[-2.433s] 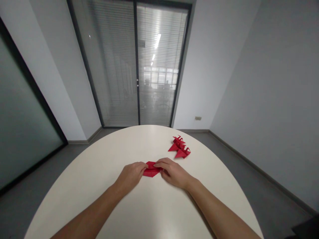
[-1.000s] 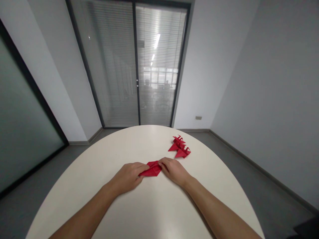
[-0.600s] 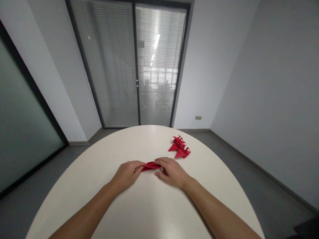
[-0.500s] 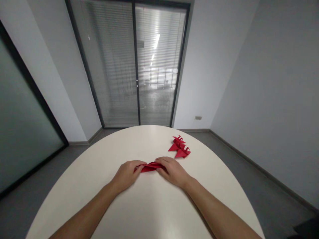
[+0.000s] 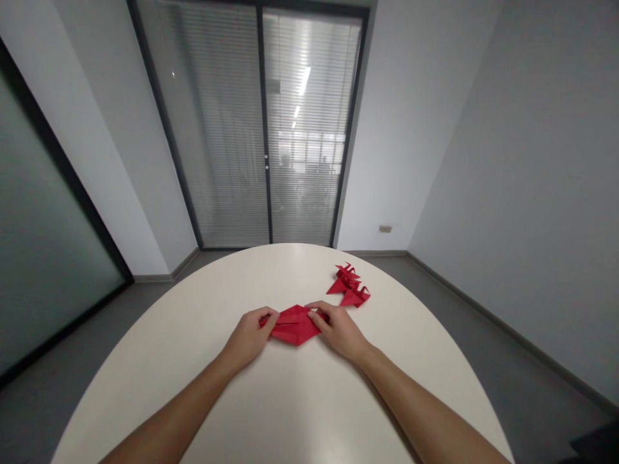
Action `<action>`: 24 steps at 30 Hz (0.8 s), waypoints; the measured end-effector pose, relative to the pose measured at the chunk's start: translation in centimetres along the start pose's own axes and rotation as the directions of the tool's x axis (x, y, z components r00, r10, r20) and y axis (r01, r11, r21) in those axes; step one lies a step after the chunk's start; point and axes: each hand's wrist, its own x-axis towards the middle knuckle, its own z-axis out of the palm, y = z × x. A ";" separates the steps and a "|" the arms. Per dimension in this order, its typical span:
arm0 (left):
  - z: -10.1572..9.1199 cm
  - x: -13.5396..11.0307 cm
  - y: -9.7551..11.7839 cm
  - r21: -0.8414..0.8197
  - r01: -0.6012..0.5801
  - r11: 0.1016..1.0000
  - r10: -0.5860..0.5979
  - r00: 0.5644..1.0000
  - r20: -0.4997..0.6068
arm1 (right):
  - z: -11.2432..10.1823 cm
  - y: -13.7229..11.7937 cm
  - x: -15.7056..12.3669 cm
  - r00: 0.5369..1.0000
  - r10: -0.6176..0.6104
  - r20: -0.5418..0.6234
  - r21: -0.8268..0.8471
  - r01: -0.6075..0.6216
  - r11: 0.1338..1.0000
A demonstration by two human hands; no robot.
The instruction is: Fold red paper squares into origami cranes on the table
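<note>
A partly folded piece of red paper [image 5: 294, 325] lies on the white round table [image 5: 290, 412], held between both hands. My left hand [image 5: 250, 335] pinches its left end with curled fingers. My right hand [image 5: 338, 330] pinches its right end the same way. The paper's lower point aims toward me. Beyond my right hand sit a few finished red folded paper figures [image 5: 349, 286] in a small cluster.
The table's curved far edge [image 5: 290, 245] faces a glass sliding door with blinds [image 5: 264, 129]. A frosted glass wall [image 5: 43, 225] stands on the left, a plain grey wall on the right. Grey floor surrounds the table.
The red paper was a narrow flat strip half a second ago; it now shows a wider, spread shape with a point toward me. Both hands have shifted slightly away from me.
</note>
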 end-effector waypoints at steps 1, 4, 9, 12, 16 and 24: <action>0.1 -0.1 -0.1 0.006 0.004 1.000 -0.004 1.000 -0.004 | 0.0 0.0 0.0 1.000 0.014 -0.006 -0.021 -0.014 1.000; 0.2 -0.3 -0.2 0.124 0.015 0.992 -0.013 1.000 -0.019 | 0.1 0.2 -0.1 0.999 0.041 0.001 -0.129 -0.040 0.991; 0.4 -0.4 -0.1 0.502 0.058 0.863 -0.056 0.998 -0.020 | 0.2 0.9 -0.1 0.998 0.049 0.030 -0.342 -0.036 0.939; 0.6 -0.3 0.0 0.614 0.044 0.788 -0.056 0.998 0.000 | 0.1 0.9 0.0 0.999 -0.039 0.010 -0.400 0.039 0.916; 0.9 -0.1 -0.1 0.681 0.032 0.731 -0.040 0.999 -0.004 | 0.2 -0.5 -0.2 0.983 -0.176 0.046 -0.447 0.177 0.877; 0.8 -0.6 0.9 0.724 -0.049 0.688 0.069 0.998 0.002 | 1.3 -1.6 -1.2 0.961 -0.195 0.198 -0.426 0.264 0.865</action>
